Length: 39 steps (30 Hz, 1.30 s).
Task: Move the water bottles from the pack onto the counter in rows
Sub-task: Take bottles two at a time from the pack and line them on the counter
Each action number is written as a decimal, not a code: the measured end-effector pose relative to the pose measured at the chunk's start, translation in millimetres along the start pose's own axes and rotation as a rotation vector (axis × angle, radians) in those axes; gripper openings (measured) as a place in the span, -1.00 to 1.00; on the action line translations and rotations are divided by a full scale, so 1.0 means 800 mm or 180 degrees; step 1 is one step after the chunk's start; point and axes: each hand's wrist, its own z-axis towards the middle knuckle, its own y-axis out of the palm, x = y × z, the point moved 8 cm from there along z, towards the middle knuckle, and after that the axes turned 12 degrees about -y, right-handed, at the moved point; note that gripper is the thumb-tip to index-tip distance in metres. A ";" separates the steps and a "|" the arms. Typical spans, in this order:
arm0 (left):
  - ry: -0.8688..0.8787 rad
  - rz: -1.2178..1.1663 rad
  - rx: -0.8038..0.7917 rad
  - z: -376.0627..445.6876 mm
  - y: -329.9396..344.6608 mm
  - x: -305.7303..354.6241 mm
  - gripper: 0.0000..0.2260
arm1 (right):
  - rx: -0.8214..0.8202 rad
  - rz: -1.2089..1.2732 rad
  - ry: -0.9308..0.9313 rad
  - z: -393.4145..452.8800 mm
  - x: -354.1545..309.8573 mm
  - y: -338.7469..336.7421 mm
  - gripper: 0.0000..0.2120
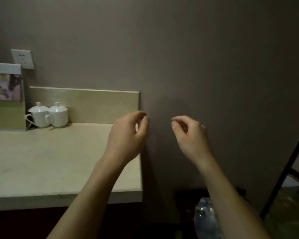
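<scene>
Below the right hand [191,133] lies the pack [206,219]; both hands loosely curled, empty.

Broad bare stretch of counter [50,161] from front edge back to the low backsplash [86,106]. Far left corner blocked by two lidded white cups [48,114], touching each other, tight against a standing box [7,99]. Right of the counter's end, open air in front of the wall [197,57]. Low down there, partly hidden behind the right forearm, the plastic-wrapped pack [204,216]. Far right, a dark slanted frame [286,169] hemming in that side.
</scene>
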 end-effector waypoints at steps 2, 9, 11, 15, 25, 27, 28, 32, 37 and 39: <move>0.0057 -0.0044 0.0014 0.004 0.034 0.018 -0.72 | 0.0028 0.0014 0.0088 -0.004 0.030 -0.022 -0.78; 0.0062 -0.0008 -0.0302 -0.003 0.188 0.075 -0.71 | 0.0065 -0.0144 0.0420 -0.029 0.164 -0.113 -0.78; 0.0039 -0.0048 -0.0405 -0.007 0.231 0.089 -0.71 | 0.0013 -0.0180 0.0537 -0.041 0.201 -0.134 -0.76; 0.0059 -0.0037 -0.0734 -0.023 0.313 0.115 -0.73 | -0.0044 -0.0205 0.0919 -0.070 0.266 -0.168 -0.61; -0.0039 -0.0242 -0.1459 -0.030 0.478 0.118 -0.66 | -0.0136 -0.0274 0.1649 -0.120 0.401 -0.178 -0.49; -0.0100 -0.0214 -0.1684 -0.032 0.518 0.113 -0.66 | -0.0123 -0.0355 0.1778 -0.127 0.428 -0.170 -0.49; -0.0120 -0.0167 -0.1821 -0.032 0.539 0.110 -0.67 | -0.0141 -0.0393 0.1855 -0.129 0.441 -0.163 -0.49; -0.0235 -0.0127 -0.2225 -0.023 0.617 0.079 -0.73 | -0.0273 -0.0482 0.2125 -0.130 0.501 -0.128 -0.52; -0.0543 -0.0078 -0.2516 0.004 0.688 0.025 -0.74 | -0.0369 -0.0594 0.2544 -0.126 0.574 -0.091 -0.59; -0.0605 -0.0038 -0.2623 0.006 0.713 0.009 -0.73 | -0.0352 -0.0579 0.2683 -0.129 0.599 -0.082 -0.63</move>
